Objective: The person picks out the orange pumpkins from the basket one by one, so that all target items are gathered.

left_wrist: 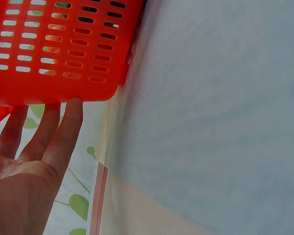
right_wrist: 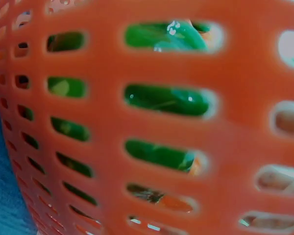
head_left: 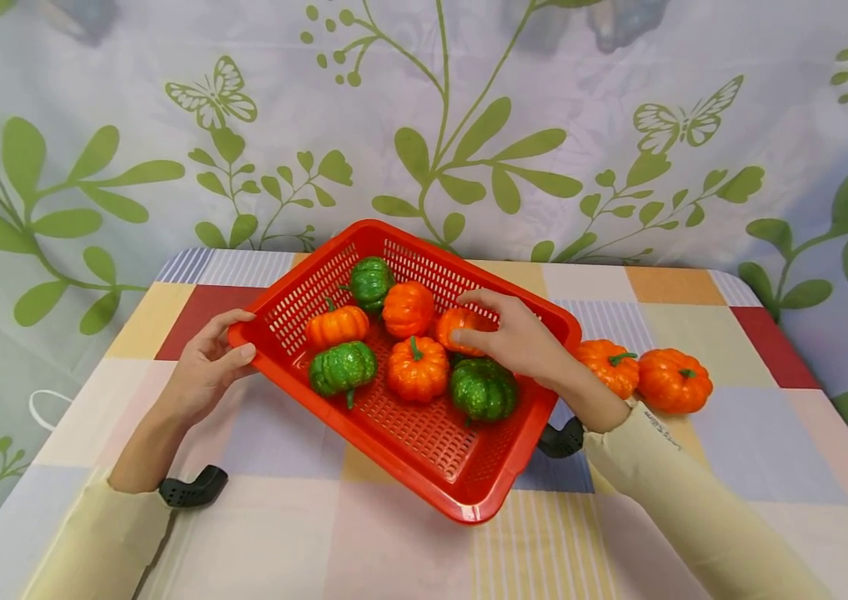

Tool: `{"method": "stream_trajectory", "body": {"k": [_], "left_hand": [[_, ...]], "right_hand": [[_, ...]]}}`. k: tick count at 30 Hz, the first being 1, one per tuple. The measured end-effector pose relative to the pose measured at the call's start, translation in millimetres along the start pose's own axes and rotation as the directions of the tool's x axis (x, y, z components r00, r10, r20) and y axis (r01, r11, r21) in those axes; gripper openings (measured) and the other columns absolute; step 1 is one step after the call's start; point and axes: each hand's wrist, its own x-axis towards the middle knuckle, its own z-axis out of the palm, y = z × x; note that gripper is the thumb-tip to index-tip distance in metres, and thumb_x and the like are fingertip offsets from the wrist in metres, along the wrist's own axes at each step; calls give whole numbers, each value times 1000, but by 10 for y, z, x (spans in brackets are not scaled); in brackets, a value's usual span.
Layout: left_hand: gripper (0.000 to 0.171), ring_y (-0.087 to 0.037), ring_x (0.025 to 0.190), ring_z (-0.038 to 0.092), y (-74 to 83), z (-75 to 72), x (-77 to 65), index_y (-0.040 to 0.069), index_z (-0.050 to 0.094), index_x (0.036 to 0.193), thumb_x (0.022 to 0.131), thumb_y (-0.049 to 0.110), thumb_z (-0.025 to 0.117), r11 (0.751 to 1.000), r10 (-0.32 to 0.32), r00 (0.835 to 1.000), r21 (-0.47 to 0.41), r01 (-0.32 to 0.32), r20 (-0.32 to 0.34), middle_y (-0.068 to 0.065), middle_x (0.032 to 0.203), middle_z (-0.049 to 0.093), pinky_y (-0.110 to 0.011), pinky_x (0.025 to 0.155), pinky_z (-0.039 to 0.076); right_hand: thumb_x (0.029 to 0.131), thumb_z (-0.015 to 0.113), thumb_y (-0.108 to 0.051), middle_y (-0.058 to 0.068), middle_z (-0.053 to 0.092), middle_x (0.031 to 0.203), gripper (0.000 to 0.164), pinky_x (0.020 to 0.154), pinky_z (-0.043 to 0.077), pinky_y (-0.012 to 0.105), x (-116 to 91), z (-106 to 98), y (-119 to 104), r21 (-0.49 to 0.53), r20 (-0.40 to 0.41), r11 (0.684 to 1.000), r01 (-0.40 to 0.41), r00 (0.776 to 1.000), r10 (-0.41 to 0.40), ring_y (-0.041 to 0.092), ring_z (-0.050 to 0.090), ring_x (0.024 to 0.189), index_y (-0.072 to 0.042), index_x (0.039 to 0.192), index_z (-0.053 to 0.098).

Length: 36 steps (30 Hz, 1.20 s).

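Observation:
A red plastic basket (head_left: 424, 492) with slotted walls sits at an angle on the table, holding several small orange and green pumpkins. My left hand (head_left: 202, 367) pinches its left corner between thumb and fingers; in the left wrist view the fingers (left_wrist: 63, 132) reach to the rim. Inside the basket, toward its right end, my right hand (head_left: 517, 333) grips an orange pumpkin (head_left: 459, 327), partly covered by the fingers. Just below that hand lies a green pumpkin (head_left: 484, 390), and left of it an orange pumpkin (head_left: 418, 369). The slotted wall fills the right wrist view, with green pumpkin showing through.
Two more orange pumpkins (head_left: 674, 381) lie on the patchwork tablecloth (head_left: 393, 542) to the right of the basket, one partly behind the right forearm. A leaf-patterned curtain (head_left: 469, 125) hangs behind the table. A white cord (head_left: 37, 408) loops at the left edge.

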Motion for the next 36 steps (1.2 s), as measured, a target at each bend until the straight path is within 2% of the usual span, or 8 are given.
{"method": "stream_trajectory", "body": {"k": [6,16,28,36], "left_hand": [[37,-24,117,55,-5,-3,-20,12,52,134,100,-2,50,1000,11,1000,1,-11,-12,-11,134,48,-36,84,56],[38,-24,118,53,0,5,-7,13,52,135,100,-2,49,1000,5,1000,15,-5,-8,-11,135,48,-36,84,56],[38,-24,117,55,1,13,-6,12,52,135,100,-2,50,1000,12,1000,6,-12,-11,-12,134,49,-36,83,56],[38,-23,117,56,2,18,-2,13,52,135,100,-1,50,1000,8,1000,-2,-8,-8,-11,135,48,-36,83,56]], "right_hand": [[88,76,-21,9,57,129,51,99,44,47,10,24,-1,-28,62,1000,9,998,-7,26,49,117,-7,134,58],[85,76,-14,10,59,126,52,100,44,48,9,37,-15,-61,100,998,3,995,3,28,51,116,-9,134,59],[83,76,-3,16,54,127,51,103,40,48,67,95,12,-158,43,987,29,999,-22,31,50,117,2,129,55],[83,76,-6,16,51,119,53,93,43,45,69,123,12,-201,71,978,48,997,-34,30,46,109,-4,132,58]]}}
